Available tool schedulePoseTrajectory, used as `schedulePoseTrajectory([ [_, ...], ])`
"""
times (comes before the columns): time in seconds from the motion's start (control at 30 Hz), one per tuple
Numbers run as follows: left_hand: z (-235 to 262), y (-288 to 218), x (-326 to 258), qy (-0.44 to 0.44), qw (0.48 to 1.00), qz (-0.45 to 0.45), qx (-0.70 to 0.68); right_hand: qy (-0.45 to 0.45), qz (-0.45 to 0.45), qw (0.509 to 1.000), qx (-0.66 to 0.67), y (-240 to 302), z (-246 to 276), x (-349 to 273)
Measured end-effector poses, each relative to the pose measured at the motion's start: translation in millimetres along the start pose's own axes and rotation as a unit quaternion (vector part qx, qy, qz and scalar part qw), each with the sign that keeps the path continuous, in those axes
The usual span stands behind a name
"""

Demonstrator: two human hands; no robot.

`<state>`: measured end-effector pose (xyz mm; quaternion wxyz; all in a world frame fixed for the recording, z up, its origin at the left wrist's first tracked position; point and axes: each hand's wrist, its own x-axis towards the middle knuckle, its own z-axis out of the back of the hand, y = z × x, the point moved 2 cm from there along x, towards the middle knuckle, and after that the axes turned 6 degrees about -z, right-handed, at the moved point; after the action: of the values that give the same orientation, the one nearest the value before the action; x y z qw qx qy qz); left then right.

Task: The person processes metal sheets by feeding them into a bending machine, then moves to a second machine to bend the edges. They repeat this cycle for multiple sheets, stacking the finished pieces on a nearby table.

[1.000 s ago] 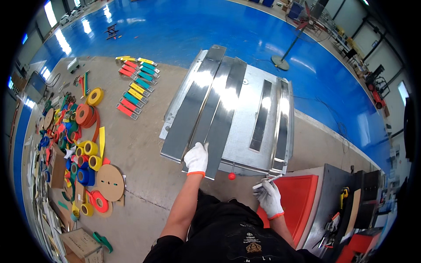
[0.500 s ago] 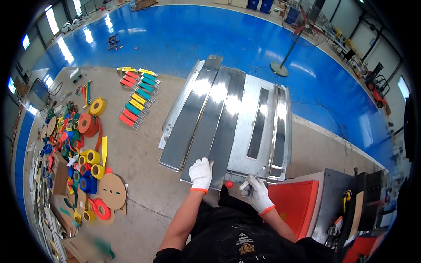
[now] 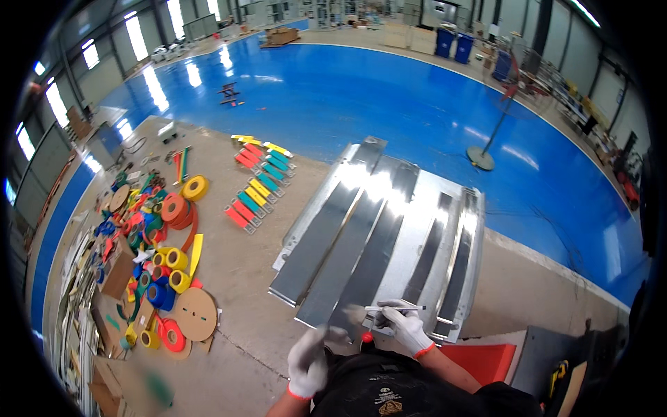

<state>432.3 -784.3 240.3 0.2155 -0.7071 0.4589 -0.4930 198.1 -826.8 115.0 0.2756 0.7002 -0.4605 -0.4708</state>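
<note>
My left hand [image 3: 308,363], in a white glove with an orange cuff, is raised beside the near ends of the long dark metal strips [image 3: 335,257]. Motion blurs it, but its thumb stands apart from the fingers and nothing shows in it. My right hand [image 3: 408,329], gloved alike, is closed on a slim pen-like tool [image 3: 403,308] lying roughly crosswise. A pale, blurred piece [image 3: 356,314] shows left of that hand; I cannot tell what it is. Under the strips is a silver metal table [image 3: 397,267]. A red ball knob [image 3: 367,337] sits at its near edge.
Left on the floor lie rows of red, yellow and green strips [image 3: 260,189], rolls of coloured tape [image 3: 178,260] and a cardboard disc [image 3: 194,314]. A red panel [image 3: 479,361] is at my near right. Beyond the table, a pedestal fan [image 3: 481,158] stands on the blue floor.
My left hand has lifted off the strip and moved down toward me. The pen-like tool has swung from slanting to nearly level. The view has tilted up, so the scene sits lower and farther right.
</note>
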Motion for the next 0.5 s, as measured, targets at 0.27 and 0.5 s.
schedulePoseTrajectory([
  [0.27, -66, -73, 39, 0.231, 0.875, -0.312, -0.290, 0.012, -0.015, 0.998, 0.052, -9, -1, 17],
  [0.5, -73, -101, 37, 0.300, 0.923, -0.149, -0.190, -0.013, -0.041, 0.997, 0.057, -16, 10, 25],
])
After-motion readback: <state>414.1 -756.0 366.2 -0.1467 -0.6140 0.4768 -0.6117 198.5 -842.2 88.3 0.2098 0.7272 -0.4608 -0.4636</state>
